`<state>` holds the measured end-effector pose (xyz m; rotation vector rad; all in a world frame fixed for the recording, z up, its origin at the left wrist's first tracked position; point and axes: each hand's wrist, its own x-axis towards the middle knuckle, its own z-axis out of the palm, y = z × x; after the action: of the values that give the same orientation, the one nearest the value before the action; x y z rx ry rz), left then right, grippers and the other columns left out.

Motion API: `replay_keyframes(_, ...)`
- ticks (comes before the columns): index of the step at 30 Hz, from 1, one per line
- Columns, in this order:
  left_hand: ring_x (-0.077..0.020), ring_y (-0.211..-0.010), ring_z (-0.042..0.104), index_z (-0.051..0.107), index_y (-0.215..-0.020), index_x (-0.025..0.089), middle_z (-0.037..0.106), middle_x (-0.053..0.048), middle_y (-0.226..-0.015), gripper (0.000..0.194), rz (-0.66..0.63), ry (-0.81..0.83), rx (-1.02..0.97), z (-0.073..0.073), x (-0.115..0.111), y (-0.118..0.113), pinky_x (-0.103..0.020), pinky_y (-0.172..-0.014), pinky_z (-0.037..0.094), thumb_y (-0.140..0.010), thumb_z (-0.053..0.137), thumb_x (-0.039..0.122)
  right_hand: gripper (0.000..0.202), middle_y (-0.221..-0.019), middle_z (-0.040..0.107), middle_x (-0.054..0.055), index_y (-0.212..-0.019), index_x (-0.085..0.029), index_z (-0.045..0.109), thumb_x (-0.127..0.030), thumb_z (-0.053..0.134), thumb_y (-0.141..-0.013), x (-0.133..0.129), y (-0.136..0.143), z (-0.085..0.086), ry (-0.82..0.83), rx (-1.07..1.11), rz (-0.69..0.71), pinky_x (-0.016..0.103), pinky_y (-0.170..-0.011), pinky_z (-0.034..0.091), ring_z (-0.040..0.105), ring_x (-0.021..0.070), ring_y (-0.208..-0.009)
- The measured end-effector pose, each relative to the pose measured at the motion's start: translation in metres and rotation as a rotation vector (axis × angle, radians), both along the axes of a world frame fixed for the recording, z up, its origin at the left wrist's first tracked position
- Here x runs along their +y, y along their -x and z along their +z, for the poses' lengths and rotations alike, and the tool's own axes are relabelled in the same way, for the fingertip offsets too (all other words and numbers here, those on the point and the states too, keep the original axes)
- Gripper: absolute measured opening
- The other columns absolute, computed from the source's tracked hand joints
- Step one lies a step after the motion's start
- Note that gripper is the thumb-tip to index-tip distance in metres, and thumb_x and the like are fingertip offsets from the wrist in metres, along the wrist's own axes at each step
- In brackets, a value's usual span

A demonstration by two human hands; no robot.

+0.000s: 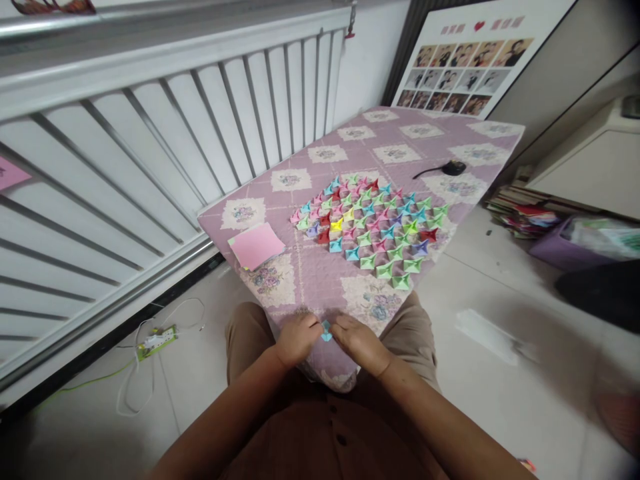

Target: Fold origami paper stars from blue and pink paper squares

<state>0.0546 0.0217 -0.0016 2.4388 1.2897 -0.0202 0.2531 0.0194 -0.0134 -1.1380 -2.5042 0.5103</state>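
A small folded piece of light blue paper (pixel 326 331) is between my two hands at the near corner of the cloth-covered table (pixel 320 293). My left hand (pixel 299 337) pinches its left side, fingers closed. On its right side my right hand (pixel 357 339) has its fingers closed on it too. Beyond my hands, rows of small folded paper pieces (pixel 380 245) in green, blue, pink, red, yellow and purple stand on the cloth. A stack of pink square paper (pixel 257 247) lies to their left.
A black object with a short cord (pixel 454 168) lies on the table's far right part. A white radiator (pixel 200 127) runs along the left edge. Behind the table leans a photo board (pixel 450 67). A power strip (pixel 157 342) with cables sits on the floor at left.
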Motion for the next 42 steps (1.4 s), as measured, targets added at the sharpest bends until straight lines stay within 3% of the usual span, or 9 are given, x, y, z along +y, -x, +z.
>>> replay_keyframes(12, -0.0197, -0.093, 0.051, 0.065, -0.097, 0.022, 0.061, -0.005, -0.104, 0.023, -0.058, -0.089, 0.008, -0.009, -0.008, 0.006, -0.029, -0.082, 0.039, -0.095, 0.041, 0.023, 0.021, -0.083, 0.060, 0.006, -0.092, -0.019, 0.064, -0.017, 0.043, -0.094, -0.007, -0.005, 0.001, -0.100, -0.017, 0.074, 0.032, -0.075, 0.045, 0.053, 0.0191, -0.082)
replay_keyframes(19, -0.0183, -0.089, 0.052, 0.060, -0.113, 0.027, 0.061, -0.003, -0.101, 0.027, -0.066, -0.159, 0.016, -0.007, -0.012, 0.006, -0.029, -0.078, 0.040, -0.098, 0.038, 0.029, 0.019, -0.081, 0.060, 0.006, -0.084, -0.018, 0.063, -0.017, 0.047, -0.092, -0.009, -0.004, -0.005, -0.059, 0.038, 0.019, 0.033, -0.077, 0.047, 0.053, 0.0191, -0.082)
replay_keyframes(26, -0.0186, -0.087, 0.051, 0.058, -0.113, 0.026, 0.060, -0.003, -0.097, 0.031, -0.117, -0.225, 0.068, -0.007, -0.015, 0.006, -0.030, -0.075, 0.038, -0.100, 0.031, 0.030, 0.009, -0.079, 0.060, 0.004, -0.079, -0.018, 0.061, -0.018, 0.055, -0.086, -0.004, 0.005, 0.012, 0.108, 0.023, -0.175, 0.027, -0.071, 0.044, 0.055, 0.0163, -0.076)
replay_keyframes(34, -0.0200, -0.087, 0.050, 0.049, -0.125, 0.023, 0.058, -0.007, -0.104, 0.031, -0.198, -0.258, 0.101, 0.005, -0.022, 0.009, -0.032, -0.069, 0.037, -0.098, 0.033, 0.023, 0.011, -0.071, 0.064, 0.003, -0.076, -0.019, 0.064, -0.029, 0.063, -0.079, 0.018, 0.015, 0.034, 0.374, -0.214, -0.339, 0.026, -0.060, 0.037, 0.058, 0.0171, -0.066)
replay_keyframes(42, -0.0224, -0.089, 0.050, 0.043, -0.131, 0.021, 0.057, -0.009, -0.108, 0.035, -0.197, -0.207, 0.111, 0.008, -0.026, 0.007, -0.034, -0.069, 0.037, -0.097, 0.034, 0.023, 0.018, -0.096, 0.069, 0.012, -0.092, -0.017, 0.069, -0.027, 0.058, -0.081, 0.016, 0.023, 0.055, 0.437, -0.350, -0.368, 0.032, -0.075, 0.042, 0.063, 0.0253, -0.089)
